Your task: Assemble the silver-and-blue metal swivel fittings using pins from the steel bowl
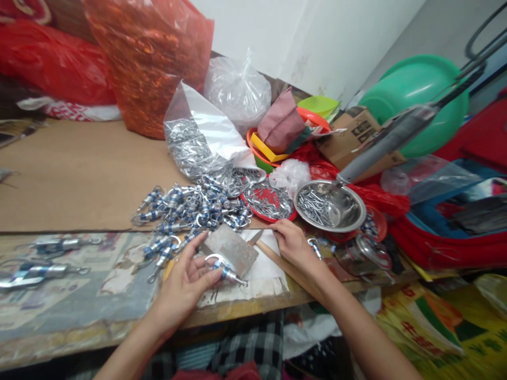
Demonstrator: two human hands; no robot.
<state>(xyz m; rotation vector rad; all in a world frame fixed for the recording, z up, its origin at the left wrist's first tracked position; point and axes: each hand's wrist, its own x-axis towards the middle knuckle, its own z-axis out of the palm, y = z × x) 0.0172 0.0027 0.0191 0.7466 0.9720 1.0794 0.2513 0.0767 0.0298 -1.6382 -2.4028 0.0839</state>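
Note:
My left hand point(189, 279) grips a small metal hook with a blue band point(227, 272) between thumb and fingers, its ringed end pointing right. Just behind that hook lies a flat grey metal block point(230, 247). My right hand point(295, 243) is closed with its fingertips bent together near the front of a red tray of small metal parts point(269, 200); what it pinches, if anything, is hidden. Under its wrist runs a wooden strip point(277, 258), and a dark pointed blade point(255, 237) shows by its upper end. A heap of similar blue-banded hooks point(190, 208) lies beyond my left hand.
Right of the tray stands a steel bowl of metal pins point(328, 206), with a grey-handled lever point(390, 140) slanting above it. A clear jar point(362, 256) is at the right edge. Larger hooks point(43, 269) lie left. Plastic bags point(150, 63) line the back.

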